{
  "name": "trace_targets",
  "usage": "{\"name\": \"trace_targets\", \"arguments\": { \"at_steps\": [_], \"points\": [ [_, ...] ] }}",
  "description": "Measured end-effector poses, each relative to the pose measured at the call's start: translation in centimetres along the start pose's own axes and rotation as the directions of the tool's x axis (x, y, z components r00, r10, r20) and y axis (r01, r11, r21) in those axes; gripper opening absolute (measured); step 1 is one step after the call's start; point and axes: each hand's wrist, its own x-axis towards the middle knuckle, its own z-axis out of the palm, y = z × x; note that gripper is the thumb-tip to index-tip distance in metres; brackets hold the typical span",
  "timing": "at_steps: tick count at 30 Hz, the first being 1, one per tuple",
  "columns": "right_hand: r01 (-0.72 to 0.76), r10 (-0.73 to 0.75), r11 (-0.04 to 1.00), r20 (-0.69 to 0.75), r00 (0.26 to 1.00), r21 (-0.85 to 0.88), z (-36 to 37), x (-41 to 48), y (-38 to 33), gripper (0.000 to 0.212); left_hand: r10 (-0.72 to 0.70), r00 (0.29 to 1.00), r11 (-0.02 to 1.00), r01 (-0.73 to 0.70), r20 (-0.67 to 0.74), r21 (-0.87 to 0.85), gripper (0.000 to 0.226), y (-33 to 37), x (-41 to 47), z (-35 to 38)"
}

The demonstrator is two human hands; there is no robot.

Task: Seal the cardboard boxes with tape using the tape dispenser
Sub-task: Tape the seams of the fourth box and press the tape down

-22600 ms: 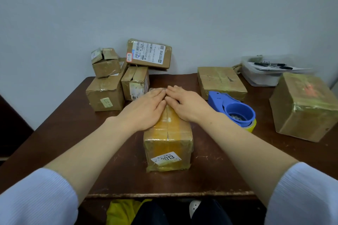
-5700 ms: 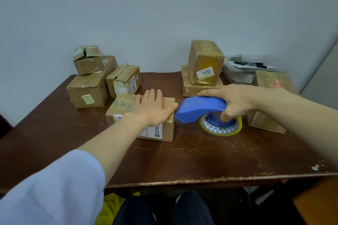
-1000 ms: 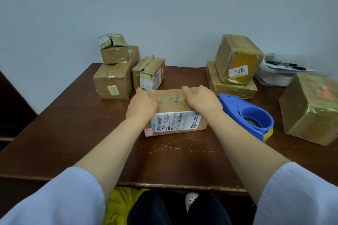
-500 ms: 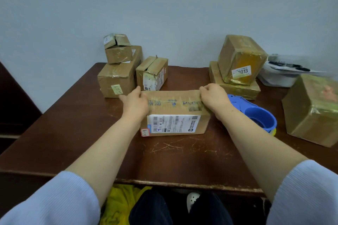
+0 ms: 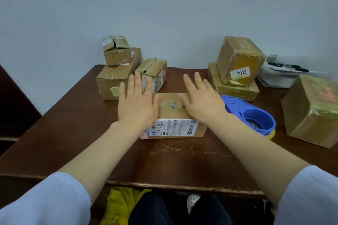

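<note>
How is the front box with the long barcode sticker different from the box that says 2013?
The front box lies flat on the table; the 2013 box sits tilted on another box. The front box's label is wide; the 2013 box's is small. Both are brown cardboard.

Both arms reach straight forward. The left hand (image 5: 136,105) lies palm down, fingers straight and slightly spread; the right hand (image 5: 202,103) beside it does likewise, a gap between the two thumbs.
</note>
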Motion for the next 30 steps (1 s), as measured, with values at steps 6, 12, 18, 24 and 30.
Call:
{"name": "trace_targets", "arguments": {
  "at_steps": [6,12,18,24,30],
  "points": [
    [0.186,-0.188,0.982,0.216,0.958,0.028,0.6,-0.8,-0.4,0.050,0.241,0.945,0.971,-0.234,0.221,-0.056,0.054,0.6,-0.2,0.4],
    [0.106,-0.132,0.963,0.091,0.987,0.249,0.8,-1.7,0.9,0.049,-0.004,0.983,0.905,0.082,0.184,-0.418,0.057,0.1,-1.5,0.5],
    [0.028,0.019,0.920,-0.116,0.993,0.391,-1.7,-2.9,4.0,0.049,-0.023,0.991,0.997,0.032,0.133,-0.068,0.086,0.6,-1.8,-1.1],
    [-0.378,0.389,0.917,0.068,0.919,-0.129,-2.8,-6.5,8.0,0.094,0.327,0.908,0.940,-0.340,0.261,0.003,0.087,2.3,-1.5,-0.7],
    [-0.414,0.424,0.894,0.021,0.906,-0.171,-2.2,-7.2,9.1,0.061,0.228,0.958,0.967,-0.244,0.176,0.072,0.070,3.5,-2.9,-0.7]
  ]
}}
